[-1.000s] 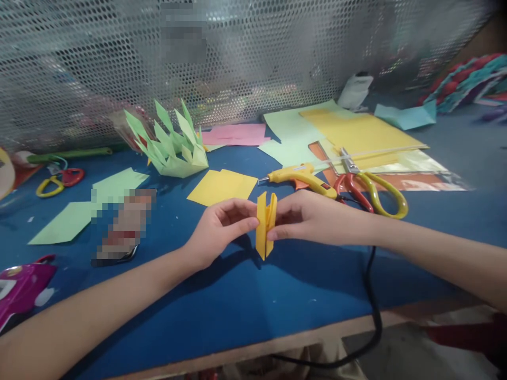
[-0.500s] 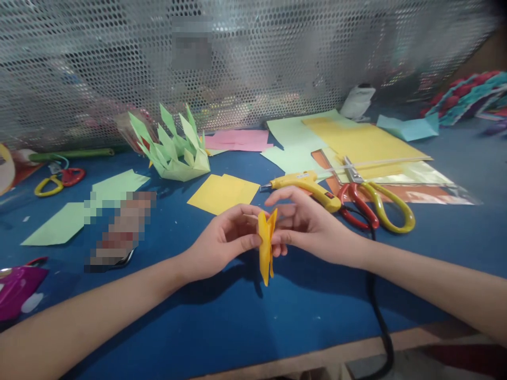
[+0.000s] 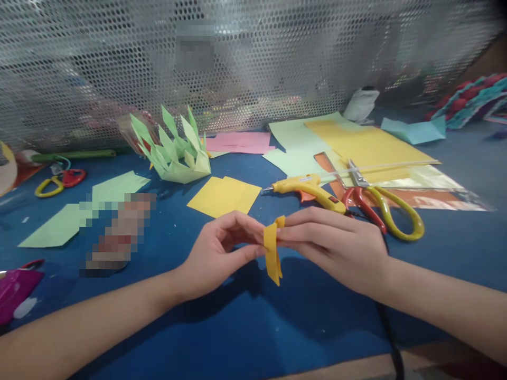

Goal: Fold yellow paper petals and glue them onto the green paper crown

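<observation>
A folded piece of yellow paper is held up between my two hands, above the blue table. My left hand pinches its left side between thumb and fingers. From the other side my right hand grips it with the fingers pressed together; the right thumb is hidden. Just beyond the hands lie flat yellow paper squares. Past my right hand rests a yellow glue gun, its black cord running down behind the wrist.
Red-and-yellow-handled scissors lie at right, by stacked yellow sheets. A pointed green paper form stands back left. Green paper pieces and smaller scissors lie left. Perforated metal sheeting rises behind the table.
My right hand has turned over so its back faces up, its fingers now closed on the yellow paper. The paper has turned and shifted slightly right. The whole view has moved slightly.
</observation>
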The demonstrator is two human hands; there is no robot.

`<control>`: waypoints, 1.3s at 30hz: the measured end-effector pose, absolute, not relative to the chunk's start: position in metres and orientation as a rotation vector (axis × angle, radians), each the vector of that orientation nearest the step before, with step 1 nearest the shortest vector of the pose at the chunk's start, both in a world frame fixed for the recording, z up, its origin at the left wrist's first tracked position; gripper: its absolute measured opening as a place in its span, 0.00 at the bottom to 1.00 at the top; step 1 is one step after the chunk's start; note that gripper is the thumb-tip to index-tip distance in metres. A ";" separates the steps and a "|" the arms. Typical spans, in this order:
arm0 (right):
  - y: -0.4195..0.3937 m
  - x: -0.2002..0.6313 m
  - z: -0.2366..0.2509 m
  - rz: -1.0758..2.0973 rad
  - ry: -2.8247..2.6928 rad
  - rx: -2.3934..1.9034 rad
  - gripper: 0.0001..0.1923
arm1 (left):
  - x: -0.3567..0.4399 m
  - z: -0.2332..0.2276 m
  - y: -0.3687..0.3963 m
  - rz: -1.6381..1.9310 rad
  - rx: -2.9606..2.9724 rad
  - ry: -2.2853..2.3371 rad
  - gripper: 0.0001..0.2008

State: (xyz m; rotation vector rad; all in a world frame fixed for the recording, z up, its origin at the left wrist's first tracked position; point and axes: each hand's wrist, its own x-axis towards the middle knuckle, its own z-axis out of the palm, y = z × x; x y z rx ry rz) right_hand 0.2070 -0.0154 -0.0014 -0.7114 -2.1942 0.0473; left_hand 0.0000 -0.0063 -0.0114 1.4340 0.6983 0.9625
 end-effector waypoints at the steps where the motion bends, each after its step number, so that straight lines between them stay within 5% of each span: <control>1: -0.017 0.207 0.000 0.032 -2.194 -0.730 0.09 | 0.000 -0.012 -0.008 0.985 1.464 0.728 0.06; 10: -0.032 0.208 0.005 -0.029 -2.291 -0.772 0.06 | 0.001 -0.011 -0.018 1.207 1.779 0.688 0.07; 39: -0.032 0.200 0.000 -0.201 -2.354 -0.807 0.06 | 0.010 -0.010 -0.027 1.169 1.455 0.941 0.06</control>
